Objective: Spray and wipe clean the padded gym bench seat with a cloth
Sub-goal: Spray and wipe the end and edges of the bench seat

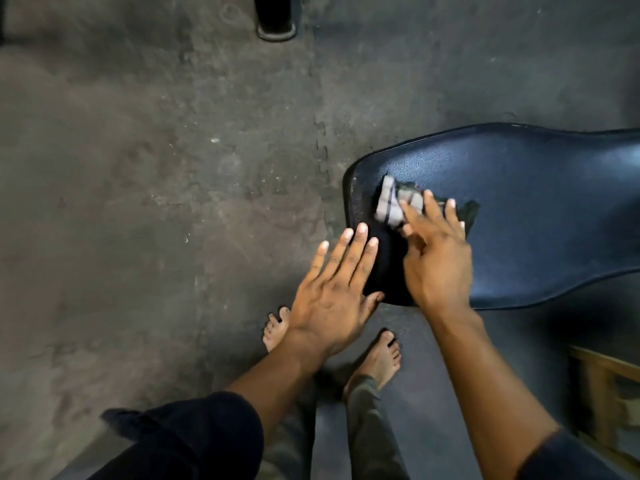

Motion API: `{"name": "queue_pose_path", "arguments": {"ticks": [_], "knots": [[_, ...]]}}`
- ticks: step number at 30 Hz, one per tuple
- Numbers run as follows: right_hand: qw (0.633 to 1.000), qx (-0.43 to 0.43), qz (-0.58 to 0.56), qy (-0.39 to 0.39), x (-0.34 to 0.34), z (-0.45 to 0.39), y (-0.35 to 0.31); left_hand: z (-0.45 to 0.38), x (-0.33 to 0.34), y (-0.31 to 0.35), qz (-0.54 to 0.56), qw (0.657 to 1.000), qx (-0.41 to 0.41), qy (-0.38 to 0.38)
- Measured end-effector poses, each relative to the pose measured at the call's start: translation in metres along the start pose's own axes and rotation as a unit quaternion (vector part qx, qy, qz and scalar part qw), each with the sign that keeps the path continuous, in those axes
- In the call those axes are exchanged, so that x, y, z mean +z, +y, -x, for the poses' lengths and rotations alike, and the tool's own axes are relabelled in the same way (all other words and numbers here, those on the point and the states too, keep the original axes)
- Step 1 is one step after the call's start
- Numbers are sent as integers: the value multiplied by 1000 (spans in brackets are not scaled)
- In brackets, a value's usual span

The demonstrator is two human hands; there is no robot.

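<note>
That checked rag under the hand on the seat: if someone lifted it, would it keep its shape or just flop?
The crumpled grey checked cloth would probably flop, since it bunches in folds under the right hand. It looks thin, so likely light. On the glossy dark-blue padded seat it should slide easily.

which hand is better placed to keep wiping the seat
Right. The right hand already presses the cloth on the seat; the left hand lies open and empty at its edge.

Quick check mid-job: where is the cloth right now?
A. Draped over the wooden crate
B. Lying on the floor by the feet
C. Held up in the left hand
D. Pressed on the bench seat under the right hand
D: the right hand presses the cloth flat on the padded bench seat, while the left hand is bare and open at the seat's near end.
</note>
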State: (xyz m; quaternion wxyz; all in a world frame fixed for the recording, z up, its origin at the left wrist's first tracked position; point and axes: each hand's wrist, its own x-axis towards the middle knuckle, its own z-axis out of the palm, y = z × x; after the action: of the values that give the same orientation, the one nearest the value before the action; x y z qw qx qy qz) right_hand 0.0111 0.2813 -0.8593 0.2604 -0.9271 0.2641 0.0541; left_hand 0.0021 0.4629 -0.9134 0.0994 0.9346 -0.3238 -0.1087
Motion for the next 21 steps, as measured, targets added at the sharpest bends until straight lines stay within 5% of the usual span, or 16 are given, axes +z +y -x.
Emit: {"name": "queue_pose_path", "arguments": {"ticks": [8, 14, 21], "knots": [[996, -57, 57, -34, 12, -14, -23, -7, -11, -10, 57, 998, 10, -16], [996, 58, -35, 64, 15, 71, 20, -28, -41, -18, 88, 995, -3, -52], [993, -111, 46, 22, 38, 106, 30, -49, -57, 8, 97, 992, -34, -79]]}}
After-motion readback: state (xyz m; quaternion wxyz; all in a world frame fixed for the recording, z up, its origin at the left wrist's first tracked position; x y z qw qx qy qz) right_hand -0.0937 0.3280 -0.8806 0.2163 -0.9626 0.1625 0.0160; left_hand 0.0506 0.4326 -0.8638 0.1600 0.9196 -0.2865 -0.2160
